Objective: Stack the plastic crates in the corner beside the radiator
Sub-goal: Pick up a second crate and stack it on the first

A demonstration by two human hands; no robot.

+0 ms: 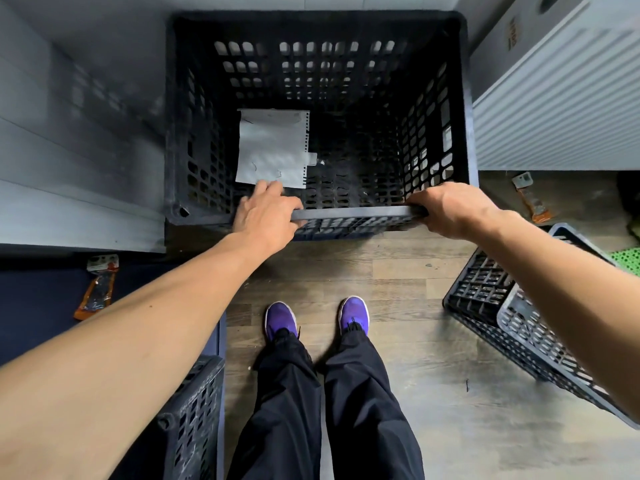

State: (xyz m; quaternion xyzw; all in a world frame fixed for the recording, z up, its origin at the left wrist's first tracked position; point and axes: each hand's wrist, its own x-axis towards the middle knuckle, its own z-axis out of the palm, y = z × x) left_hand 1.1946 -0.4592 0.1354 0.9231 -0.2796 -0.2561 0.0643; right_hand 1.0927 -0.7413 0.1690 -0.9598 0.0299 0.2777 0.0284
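In the far corner, between the left wall and the white radiator (561,109) on the right, stands a black perforated crate (346,98), a paper sheet (272,148) lying inside. Left hand (265,214) and right hand (450,211) both grasp its near rim. Further crates sit near left (194,410) and near right (512,320).

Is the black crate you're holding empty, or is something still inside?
Not empty. A white sheet of paper lies on the floor of the black crate; nothing else shows through the slots.
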